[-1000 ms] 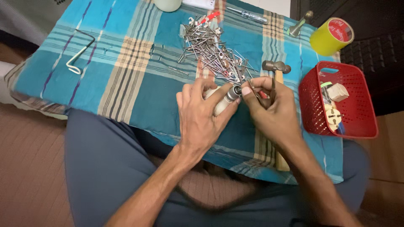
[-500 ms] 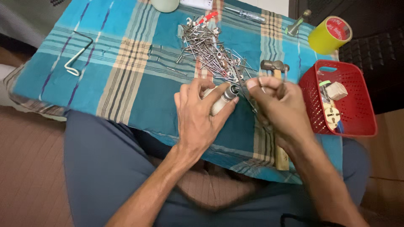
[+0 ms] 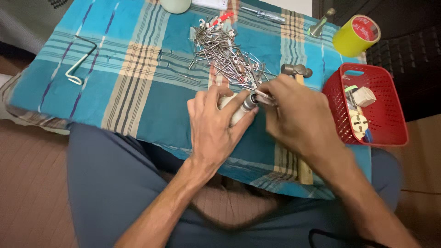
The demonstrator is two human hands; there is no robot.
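Gripping white handle (image 3: 234,109): left hand (image 3: 213,124) fingers clamped, unmoved; right hand (image 3: 294,117) pinching its metal tip, shifted left.

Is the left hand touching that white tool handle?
Touching. The head view shows the left hand wrapped around the white tool handle, its fingers curled over it with no gap.

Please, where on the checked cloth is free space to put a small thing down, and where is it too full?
The cloth is bare between the bent metal rod and the left hand, and along its near edge. It is crowded at the nail pile, around the right hand and hammer, and inside the red basket.
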